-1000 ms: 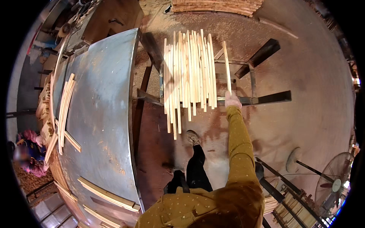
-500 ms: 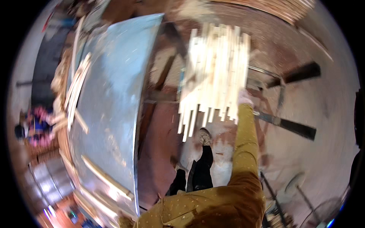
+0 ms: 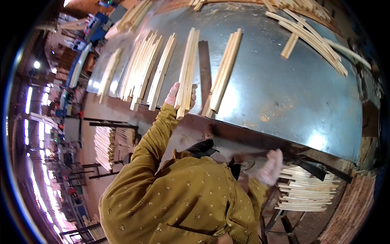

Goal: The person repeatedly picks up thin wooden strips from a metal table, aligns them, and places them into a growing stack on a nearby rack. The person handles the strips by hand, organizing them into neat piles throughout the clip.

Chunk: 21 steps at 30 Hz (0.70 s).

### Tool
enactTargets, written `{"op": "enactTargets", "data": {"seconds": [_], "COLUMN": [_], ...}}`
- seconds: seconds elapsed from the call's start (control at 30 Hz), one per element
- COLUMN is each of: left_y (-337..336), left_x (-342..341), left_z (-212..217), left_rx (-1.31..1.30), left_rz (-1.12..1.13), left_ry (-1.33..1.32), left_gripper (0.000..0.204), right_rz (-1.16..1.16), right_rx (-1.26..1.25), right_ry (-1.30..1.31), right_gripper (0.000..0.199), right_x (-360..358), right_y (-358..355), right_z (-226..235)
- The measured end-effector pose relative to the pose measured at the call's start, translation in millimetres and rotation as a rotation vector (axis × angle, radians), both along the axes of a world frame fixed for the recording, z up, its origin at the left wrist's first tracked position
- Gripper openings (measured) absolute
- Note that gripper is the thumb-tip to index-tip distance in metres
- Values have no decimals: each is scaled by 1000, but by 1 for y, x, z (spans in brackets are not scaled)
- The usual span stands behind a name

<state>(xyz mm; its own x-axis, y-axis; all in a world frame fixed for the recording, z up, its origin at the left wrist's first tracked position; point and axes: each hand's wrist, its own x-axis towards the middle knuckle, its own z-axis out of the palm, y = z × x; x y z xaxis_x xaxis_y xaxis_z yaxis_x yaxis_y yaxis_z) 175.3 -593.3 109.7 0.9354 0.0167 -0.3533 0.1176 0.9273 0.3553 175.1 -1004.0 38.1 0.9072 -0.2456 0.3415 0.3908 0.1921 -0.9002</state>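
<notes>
At the smooth metal table (image 3: pixel 260 77), left hand (image 3: pixel 172 95) clasping straight-edged wood strips (image 3: pixel 189 65), right hand (image 3: pixel 271 167) unclenched.

Mixed light, bright in the middle and dark around the rim.
The metal bench (image 3: pixel 260 85) returns white glare in several spots, and the pale wooden strips (image 3: pixel 142 65) at its left look almost washed out. White light comes through tall gaps (image 3: pixel 29 101) on the left, with a purple fringe. Below the bench it is dim. The right hand (image 3: pixel 271 167) is slightly blurred. Toward the rim, straight edges bend and black corners surround the view.
</notes>
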Motion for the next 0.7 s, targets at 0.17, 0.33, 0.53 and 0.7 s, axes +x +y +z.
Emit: {"op": "enactTargets", "data": {"seconds": [0.17,0.33,0.53,0.7], "left_y": [57,136,277,412], "left_x": [-2,-41,-93,-110], "left_z": [-20,-20,20,30], "left_rx": [-481,363,1552,2046], "left_rz": [-20,31,78,-287], "left_ry": [-141,273,611,1310], "left_gripper": [74,89,85,76], "right_rz": [240,128,187,312], "right_rx": [-339,-867,-1461,-1234], "right_ry": [81,381,998,958], "right_gripper": [33,74,93,97], "right_x": [35,92,115,87], "right_y": [157,279,399,457], "right_z": [16,23,44,39]}}
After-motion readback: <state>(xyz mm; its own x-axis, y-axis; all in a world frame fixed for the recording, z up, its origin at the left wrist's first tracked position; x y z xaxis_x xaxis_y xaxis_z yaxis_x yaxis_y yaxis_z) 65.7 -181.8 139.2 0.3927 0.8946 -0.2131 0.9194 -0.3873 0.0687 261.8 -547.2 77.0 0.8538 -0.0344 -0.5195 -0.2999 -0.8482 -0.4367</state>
